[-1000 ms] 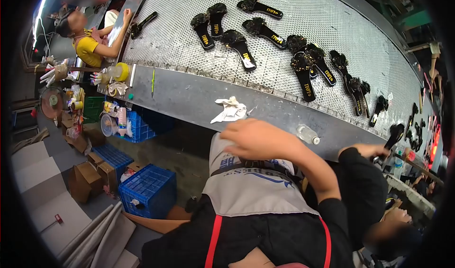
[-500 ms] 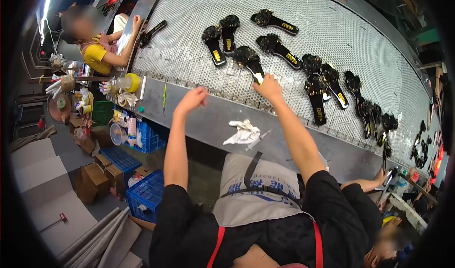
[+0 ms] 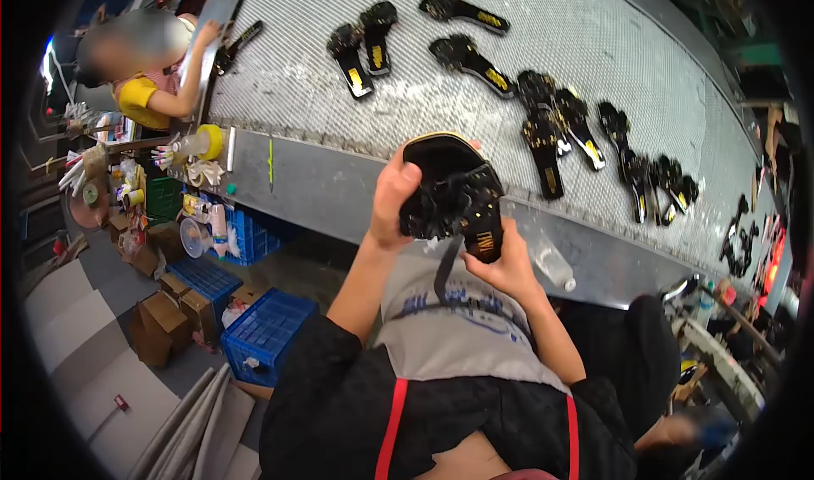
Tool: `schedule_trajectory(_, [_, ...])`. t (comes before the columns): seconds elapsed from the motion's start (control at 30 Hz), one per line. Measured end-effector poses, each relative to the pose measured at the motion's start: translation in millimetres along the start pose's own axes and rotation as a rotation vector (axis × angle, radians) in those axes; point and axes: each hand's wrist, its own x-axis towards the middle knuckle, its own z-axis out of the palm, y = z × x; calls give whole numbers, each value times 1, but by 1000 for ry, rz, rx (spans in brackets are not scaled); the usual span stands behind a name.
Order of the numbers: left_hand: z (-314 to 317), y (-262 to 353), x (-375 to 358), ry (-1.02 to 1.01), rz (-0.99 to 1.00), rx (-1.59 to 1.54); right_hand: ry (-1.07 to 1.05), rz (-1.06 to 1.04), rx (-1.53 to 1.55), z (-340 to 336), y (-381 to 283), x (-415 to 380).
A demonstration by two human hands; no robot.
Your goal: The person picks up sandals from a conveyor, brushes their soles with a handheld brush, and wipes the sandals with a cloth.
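Note:
I hold one black slide sandal [image 3: 451,193] up close, above the near metal edge of the mesh conveyor. Its strap carries dark ruffles with small gold specks, and gold lettering shows on the heel end of the insole. My left hand [image 3: 393,198] is closed around the toe side, thumb on the rim. Around the heel end my right hand [image 3: 510,264] is closed, thumb toward the lettering. Beyond them, a pair of matching sandals [image 3: 354,66] lies on the mesh, with several more to the right. The sandal covers the spot where a white cloth lay.
The mesh conveyor [image 3: 288,73] runs across in front, bordered by a metal ledge [image 3: 322,168]. On the ledge lie a green pen [image 3: 270,164] and a clear bottle [image 3: 555,270]. Blue crates [image 3: 267,332] stand at lower left. One co-worker [image 3: 140,98] sits at far left, another person at lower right.
My right hand has brought a sandal off the mesh toward my body, and my left hand has come in and taken hold of it too. The view has shifted slightly.

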Motion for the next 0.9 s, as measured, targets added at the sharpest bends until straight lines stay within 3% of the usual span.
schedule_trajectory(0.03, [14, 3, -7, -21, 53, 13, 26, 2, 2, -6, -2, -14])
schedule_trajectory(0.2, [66, 23, -27, -41, -67, 124, 68, -83, -21, -29, -19, -62])
schedule_trajectory(0.3, [75, 30, -36, -95, -83, 337, 145, -138, -88, -41, -16, -80])
schedule_trajectory(0.43, [67, 12, -46, 63, -61, 286, 106, -88, -182, -49, -22, -100])
schedule_trajectory(0.47, [65, 6, -47, 162, -57, 233, 136, -171, -162, -52, -23, -104])
schedule_trajectory(0.63, [19, 3, -66, 365, 33, 204, -175, 194, 172, -89, -17, -159])
schedule_trajectory(0.7, [14, 6, -76, 403, 108, 251, -266, 31, -124, -89, -14, -157])
schedule_trajectory(0.9, [16, 15, -90, 432, 225, 309, -312, -67, -179, -87, -21, -153])
